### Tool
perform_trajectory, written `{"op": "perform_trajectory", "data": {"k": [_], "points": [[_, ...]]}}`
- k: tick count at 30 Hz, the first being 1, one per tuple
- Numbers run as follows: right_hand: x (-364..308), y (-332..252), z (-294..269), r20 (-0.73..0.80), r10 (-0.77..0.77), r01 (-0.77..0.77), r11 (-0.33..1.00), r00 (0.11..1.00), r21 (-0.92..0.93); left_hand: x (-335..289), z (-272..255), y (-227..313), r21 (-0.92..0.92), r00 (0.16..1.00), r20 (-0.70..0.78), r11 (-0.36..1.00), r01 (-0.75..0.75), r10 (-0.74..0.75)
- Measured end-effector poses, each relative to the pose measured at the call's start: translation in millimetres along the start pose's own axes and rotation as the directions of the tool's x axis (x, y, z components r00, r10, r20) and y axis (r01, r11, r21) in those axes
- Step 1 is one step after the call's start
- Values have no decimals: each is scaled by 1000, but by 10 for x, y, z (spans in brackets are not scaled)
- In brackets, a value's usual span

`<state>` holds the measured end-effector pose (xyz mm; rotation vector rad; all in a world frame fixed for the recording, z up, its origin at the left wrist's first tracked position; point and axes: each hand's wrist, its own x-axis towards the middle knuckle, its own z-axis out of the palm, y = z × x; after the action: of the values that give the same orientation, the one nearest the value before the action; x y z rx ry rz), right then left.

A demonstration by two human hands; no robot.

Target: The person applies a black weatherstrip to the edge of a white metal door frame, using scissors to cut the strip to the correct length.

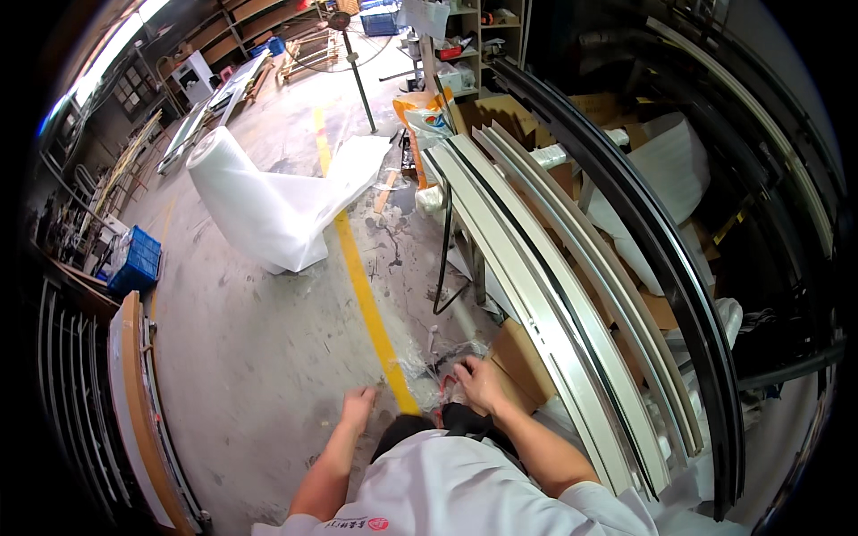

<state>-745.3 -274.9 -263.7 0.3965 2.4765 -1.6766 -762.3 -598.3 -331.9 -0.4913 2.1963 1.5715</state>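
L hand (360, 401) curled closed; R hand (479, 381) at thin red item (445, 383), we can't tell if gripping. Prob. light, bendy; we'd pinch top edge.

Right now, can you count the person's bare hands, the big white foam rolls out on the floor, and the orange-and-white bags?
Bare hands, left hand and right hand: 2
White foam roll: 1
Orange-and-white bag: 1
Total: 4

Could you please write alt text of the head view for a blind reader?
A person's left hand and right hand hover above a workshop floor, long pale profiles at right; ahead is a white roll, its loose sheet crossing a yellow line.
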Motion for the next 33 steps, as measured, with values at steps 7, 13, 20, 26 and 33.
{"op": "perform_trajectory", "data": {"k": [7, 13, 20, 26, 33], "points": [[1741, -864, -386, -154, -83, 78, 996, 985, -40, 1484, 784, 1917, -160, 962, 212, 977, -142, 174], [3337, -1102, -499, -333, -50, 25, 997, 941, -79, 2935, 1374, 3359, -229, 855, 290, 899, -373, 429], [4732, -1004, -315, -454, 110, -357, 785, 884, -507, 4366, 2032, 3936, -349, 864, 504, 915, 204, -1], [4947, -1698, -543, -445, 34, -282, 816, 895, -506, 4522, 2068, 4477, -187, 864, 459, 928, 323, -208], [5209, -1490, -441, -428, 351, -412, 909, 833, -56, 4994, 2208, 4403, -152, 660, 641, 778, 609, -391]]}}
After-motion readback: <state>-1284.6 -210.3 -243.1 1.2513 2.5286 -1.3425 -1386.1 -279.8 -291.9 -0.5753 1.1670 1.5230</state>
